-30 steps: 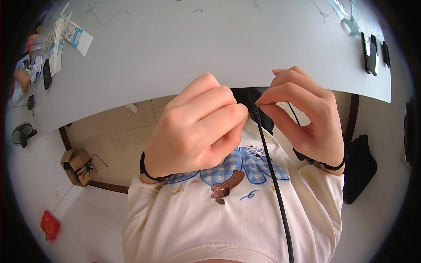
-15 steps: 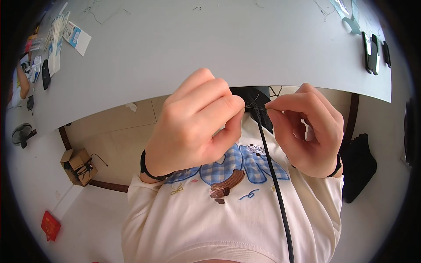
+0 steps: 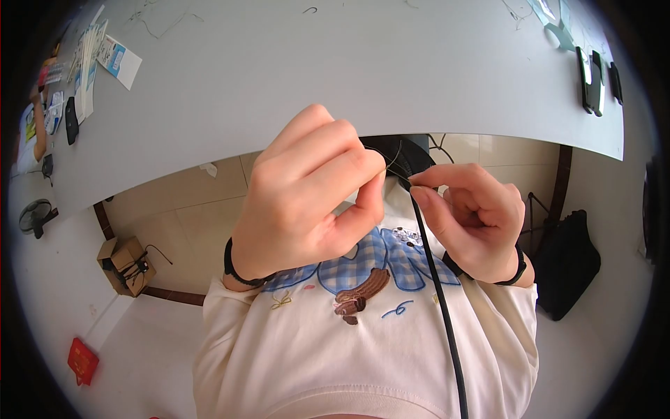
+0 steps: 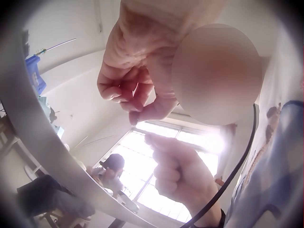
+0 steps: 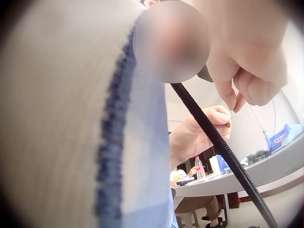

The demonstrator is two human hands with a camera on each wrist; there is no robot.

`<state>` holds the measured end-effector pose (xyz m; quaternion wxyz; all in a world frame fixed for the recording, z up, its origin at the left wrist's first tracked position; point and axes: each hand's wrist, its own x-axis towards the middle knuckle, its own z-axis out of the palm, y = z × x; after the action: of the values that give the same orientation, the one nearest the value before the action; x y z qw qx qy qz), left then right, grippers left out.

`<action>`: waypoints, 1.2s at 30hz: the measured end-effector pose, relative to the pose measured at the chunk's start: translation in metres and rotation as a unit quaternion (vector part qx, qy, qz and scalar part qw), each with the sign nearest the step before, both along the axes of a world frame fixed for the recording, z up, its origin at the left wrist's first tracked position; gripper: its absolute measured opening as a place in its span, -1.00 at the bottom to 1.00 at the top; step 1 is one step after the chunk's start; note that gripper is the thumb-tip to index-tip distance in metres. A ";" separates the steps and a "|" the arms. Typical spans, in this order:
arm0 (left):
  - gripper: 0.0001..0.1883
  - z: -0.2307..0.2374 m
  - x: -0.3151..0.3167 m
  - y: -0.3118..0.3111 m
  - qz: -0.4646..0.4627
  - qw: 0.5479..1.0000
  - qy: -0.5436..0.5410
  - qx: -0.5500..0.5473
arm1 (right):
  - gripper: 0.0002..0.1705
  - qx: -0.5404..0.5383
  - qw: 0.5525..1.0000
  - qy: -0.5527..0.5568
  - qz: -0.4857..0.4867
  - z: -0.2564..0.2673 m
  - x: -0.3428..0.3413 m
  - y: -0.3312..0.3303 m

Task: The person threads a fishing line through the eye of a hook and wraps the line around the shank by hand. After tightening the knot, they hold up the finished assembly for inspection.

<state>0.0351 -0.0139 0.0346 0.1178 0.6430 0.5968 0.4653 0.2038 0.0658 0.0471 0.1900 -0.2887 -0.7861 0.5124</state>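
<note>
A fine strand (image 3: 398,175) spans your fingertips, in front of your shirt (image 3: 349,363), near the tabletop (image 3: 209,84) edge.
Your left hand (image 3: 307,199) and right hand (image 3: 481,227) each pinch it; use light, close grips, steady wrists and gentle tension, so it neither slips nor kinks.
</note>
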 end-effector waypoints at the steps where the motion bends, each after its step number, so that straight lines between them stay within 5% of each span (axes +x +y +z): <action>1: -0.80 0.000 0.001 0.000 0.004 1.000 -0.005 0.001 | -0.83 0.000 1.000 0.000 0.000 -0.001 0.000 -0.001; 7: -0.81 -0.001 -0.001 -0.001 0.006 1.000 0.006 0.023 | -0.86 -0.065 0.998 0.011 0.009 -0.007 -0.002 0.003; 10: -0.79 -0.002 -0.001 -0.003 0.000 1.000 0.005 0.030 | -0.91 -0.223 0.974 0.024 0.002 -0.016 -0.005 0.006; 12: -0.79 -0.003 0.000 -0.003 -0.009 0.999 0.004 0.037 | -0.94 -0.394 0.918 0.040 0.002 -0.023 -0.009 0.012; 17: -0.76 -0.002 0.001 -0.005 -0.037 0.998 0.014 0.042 | -0.91 -0.502 0.861 -0.020 0.077 -0.023 -0.024 0.037; 24: -0.76 -0.002 0.002 -0.006 -0.051 0.998 0.035 0.023 | -0.84 -0.359 0.916 -0.066 0.166 -0.007 -0.039 0.060; 36: -0.77 -0.006 -0.002 -0.002 -0.014 0.999 0.039 0.012 | -0.92 -0.024 0.994 0.023 0.103 0.011 -0.012 0.018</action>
<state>0.0329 -0.0159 0.0289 0.0926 0.6705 0.5860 0.4454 0.1916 0.0834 0.0581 0.1469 -0.1986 -0.7944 0.5548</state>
